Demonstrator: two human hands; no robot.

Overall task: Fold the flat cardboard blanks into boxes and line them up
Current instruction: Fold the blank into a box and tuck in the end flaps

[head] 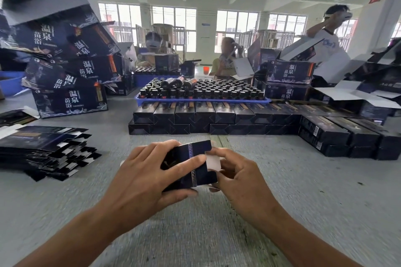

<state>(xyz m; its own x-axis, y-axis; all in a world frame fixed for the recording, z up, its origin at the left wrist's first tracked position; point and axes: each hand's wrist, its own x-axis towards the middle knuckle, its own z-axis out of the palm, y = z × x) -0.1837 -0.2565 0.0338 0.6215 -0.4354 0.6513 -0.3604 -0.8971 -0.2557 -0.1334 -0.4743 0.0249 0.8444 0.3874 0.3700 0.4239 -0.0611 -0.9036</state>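
Two rows of folded boxes (217, 119) ahead

Left hand (147, 171) and right hand (236, 176) grip 1 dark box (191, 165) — white flap (213, 162) open.

Glossy dark cardboard box (191, 165), matt grey rough tabletop (217, 234)

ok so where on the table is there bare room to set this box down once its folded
Bare grey table lies between the stack of flat blanks and the rows of folded boxes, and in front of those rows, ahead of the left hand and right hand holding the box. It is crowded behind, around the blue tray of bottles, and on the right.
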